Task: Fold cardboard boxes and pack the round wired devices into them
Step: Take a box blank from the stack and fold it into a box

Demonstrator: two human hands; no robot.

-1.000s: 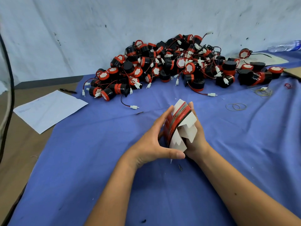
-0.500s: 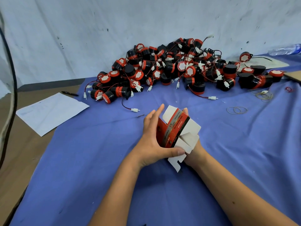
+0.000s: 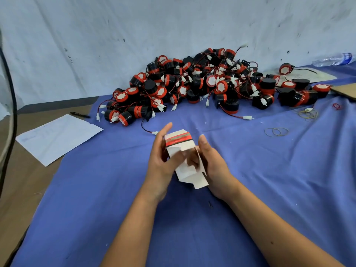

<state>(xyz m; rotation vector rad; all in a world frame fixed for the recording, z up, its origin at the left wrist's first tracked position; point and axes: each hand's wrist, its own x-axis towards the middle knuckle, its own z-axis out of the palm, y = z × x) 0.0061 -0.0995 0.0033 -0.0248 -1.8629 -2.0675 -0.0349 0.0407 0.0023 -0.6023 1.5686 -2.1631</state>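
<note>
Cardboard box (image 3: 179,140) — both hands' grip, device pile (image 3: 212,83) beyond

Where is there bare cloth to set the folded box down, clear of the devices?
Bare blue cloth lies left of the left hand, below the paper sheet. More lies right of the right hand, below the rubber bands. The carton is in both hands. It is crowded at the back: the device pile and stray leads.

Lighting even, diffuse and moderately bright; I see no glare. Soft shadow lies under my forearms at 6 o'clock. Wide-angle bowing at 9 and 3 o'clock. My fingers (image 3: 189,160) show slight motion blur.
</note>
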